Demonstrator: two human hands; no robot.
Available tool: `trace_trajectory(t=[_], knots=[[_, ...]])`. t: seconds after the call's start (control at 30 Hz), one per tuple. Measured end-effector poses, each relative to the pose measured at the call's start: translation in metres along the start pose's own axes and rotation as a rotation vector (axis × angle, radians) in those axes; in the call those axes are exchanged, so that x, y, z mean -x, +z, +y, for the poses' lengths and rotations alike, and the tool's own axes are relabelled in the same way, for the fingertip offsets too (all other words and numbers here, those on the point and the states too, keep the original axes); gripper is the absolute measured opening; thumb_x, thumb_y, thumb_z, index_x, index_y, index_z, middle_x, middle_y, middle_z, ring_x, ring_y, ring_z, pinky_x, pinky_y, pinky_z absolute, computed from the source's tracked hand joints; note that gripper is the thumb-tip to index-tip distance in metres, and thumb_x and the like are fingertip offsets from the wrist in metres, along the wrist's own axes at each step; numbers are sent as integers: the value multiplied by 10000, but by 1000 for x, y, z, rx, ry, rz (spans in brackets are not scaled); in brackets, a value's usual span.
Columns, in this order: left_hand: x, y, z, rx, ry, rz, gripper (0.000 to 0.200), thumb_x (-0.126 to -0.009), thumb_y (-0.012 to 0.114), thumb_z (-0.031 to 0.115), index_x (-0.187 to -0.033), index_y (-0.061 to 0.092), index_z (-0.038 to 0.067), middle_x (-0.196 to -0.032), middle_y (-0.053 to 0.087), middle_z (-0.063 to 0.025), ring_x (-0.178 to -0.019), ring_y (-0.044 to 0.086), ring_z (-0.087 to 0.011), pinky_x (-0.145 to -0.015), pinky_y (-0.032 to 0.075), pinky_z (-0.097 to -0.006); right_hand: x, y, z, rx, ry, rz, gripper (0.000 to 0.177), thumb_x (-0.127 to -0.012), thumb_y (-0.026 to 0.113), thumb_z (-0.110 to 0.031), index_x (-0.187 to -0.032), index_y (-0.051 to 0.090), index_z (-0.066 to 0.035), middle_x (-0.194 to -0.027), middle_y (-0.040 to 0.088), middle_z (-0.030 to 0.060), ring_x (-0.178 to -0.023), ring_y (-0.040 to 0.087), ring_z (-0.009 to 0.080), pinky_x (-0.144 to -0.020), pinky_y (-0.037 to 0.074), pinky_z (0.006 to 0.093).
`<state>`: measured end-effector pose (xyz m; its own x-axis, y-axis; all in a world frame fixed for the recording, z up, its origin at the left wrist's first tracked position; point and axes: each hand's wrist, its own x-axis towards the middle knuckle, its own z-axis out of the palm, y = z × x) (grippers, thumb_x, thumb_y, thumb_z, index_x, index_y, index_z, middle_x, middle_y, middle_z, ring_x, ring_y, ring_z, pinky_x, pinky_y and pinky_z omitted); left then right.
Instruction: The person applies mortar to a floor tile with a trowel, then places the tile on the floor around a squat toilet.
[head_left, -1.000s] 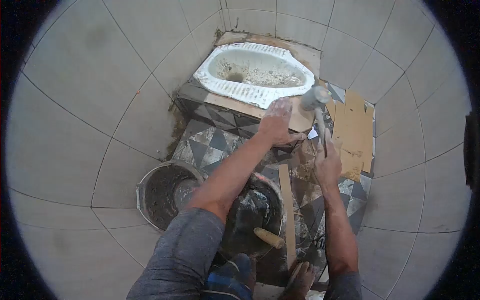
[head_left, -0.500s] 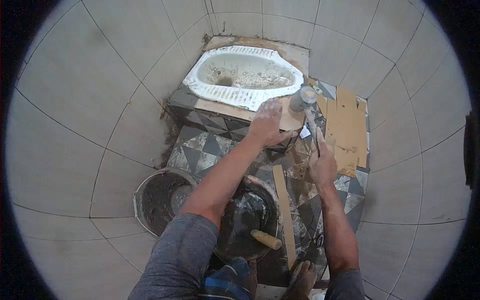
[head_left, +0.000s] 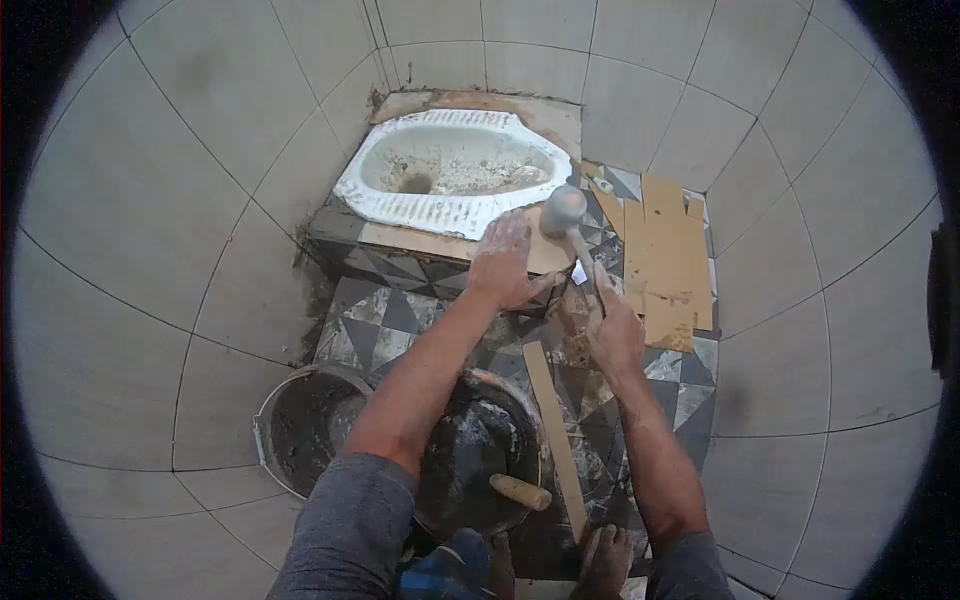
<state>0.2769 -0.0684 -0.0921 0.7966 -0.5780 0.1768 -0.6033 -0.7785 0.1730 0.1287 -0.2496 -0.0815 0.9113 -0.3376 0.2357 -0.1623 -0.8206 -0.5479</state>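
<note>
A white squat toilet pan (head_left: 440, 212) is set in a raised tiled step (head_left: 400, 262). My left hand (head_left: 503, 262) lies with fingers spread on a pinkish tile (head_left: 545, 256) at the step's front right corner, beside the pan's rim. My right hand (head_left: 614, 332) is wrapped round the handle of a mallet (head_left: 564, 207). The mallet's grey head is over the same tile, just right of my left fingertips; whether it touches the tile cannot be made out.
A grey bucket (head_left: 277, 402) and a black tub (head_left: 420, 505) holding a wooden-handled tool (head_left: 521, 492) stand near my feet (head_left: 607, 560). A narrow strip (head_left: 556, 430) lies right of the tub. Cardboard (head_left: 665, 260) covers floor by the right wall (head_left: 790, 330).
The view has shifted, so the pan and step sit further left and slightly lower. My left hand stays on the tile, and my right hand still holds the mallet, whose head is tilted differently.
</note>
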Motion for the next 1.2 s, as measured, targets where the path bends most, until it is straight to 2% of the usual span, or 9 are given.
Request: trace_trajectory(t=[0.47, 0.57, 0.67, 0.77, 0.83, 0.97, 1.03, 1.13, 1.2], knots=[[0, 4, -5, -13, 36, 39, 1189, -903, 474, 847, -1591, 304, -107, -1699, 239, -277, -1598, 183, -403, -1322, 104, -480, 5, -22, -8, 49, 35, -106, 557, -1039, 572, -239, -1584, 464, -272, -1199, 714, 235, -1056, 683, 456, -904, 536, 515], [-1, 6, -2, -4, 16, 44, 1198, -890, 489, 852, -1593, 310, -102, -1700, 235, -277, -1599, 175, -408, -1320, 98, -488, 10, -32, -13, -92, 66, -62, 538, -1038, 572, -233, -1569, 494, -239, -1243, 702, 256, -1107, 675, 459, -945, 532, 497], [-3, 9, 5, -10, -36, -12, 1211, -873, 499, 864, -1599, 313, -87, -1705, 227, -271, -1602, 168, -405, -1320, 86, -493, 15, -41, -13, -261, -1, 115, 529, -1037, 575, -221, -1561, 509, -199, -1304, 682, 266, -1169, 666, 448, -992, 521, 479], [-6, 13, 5, 25, -19, 147, 1172, -881, 554, 819, -1555, 357, -120, -1649, 310, -313, -1559, 247, -452, -1298, 145, -520, -5, -40, -10, -251, -84, 240, 533, -1037, 582, -215, -1562, 506, -171, -1345, 665, 266, -1203, 660, 440, -1023, 509, 473], [-5, 9, 8, -4, -51, 98, 1153, -892, 543, 811, -1558, 361, -112, -1657, 305, -300, -1559, 247, -449, -1294, 154, -523, -18, -35, -7, -134, -57, 178, 535, -1052, 549, -305, -1581, 474, -279, -1341, 661, 239, -1197, 651, 448, -980, 521, 520], [-4, 4, 10, 12, -69, 94, 1151, -892, 542, 811, -1563, 360, -106, -1661, 299, -295, -1564, 242, -439, -1294, 146, -525, -21, -31, -15, -65, 14, 26, 543, -1046, 553, -308, -1582, 470, -286, -1232, 681, 247, -1128, 666, 453, -947, 529, 536], [-6, 4, 10, -35, -110, -35, 1210, -883, 430, 891, -1633, 272, -45, -1731, 176, -234, -1621, 110, -371, -1320, 45, -491, -22, -31, -18, 84, 114, -196, 550, -1041, 550, -302, -1584, 462, -292, -1136, 684, 234, -1049, 672, 457, -901, 532, 561], [-5, 2, 11, -25, -113, -55, 1206, -888, 413, 894, -1637, 265, -39, -1735, 170, -226, -1624, 96, -367, -1320, 40, -487, -17, -14, -9, 18, 25, -40, 567, -1041, 542, -301, -1597, 435, -317, -1113, 682, 231, -1008, 678, 454, -868, 537, 571], [-5, -1, 13, -31, -125, -66, 1204, -887, 424, 890, -1637, 267, -38, -1737, 165, -224, -1624, 100, -368, -1320, 41, -486, -21, -11, -7, 72, 33, -89, 572, -1041, 540, -307, -1601, 425, -331, -1099, 679, 230, -1005, 679, 447, -859, 538, 571]])
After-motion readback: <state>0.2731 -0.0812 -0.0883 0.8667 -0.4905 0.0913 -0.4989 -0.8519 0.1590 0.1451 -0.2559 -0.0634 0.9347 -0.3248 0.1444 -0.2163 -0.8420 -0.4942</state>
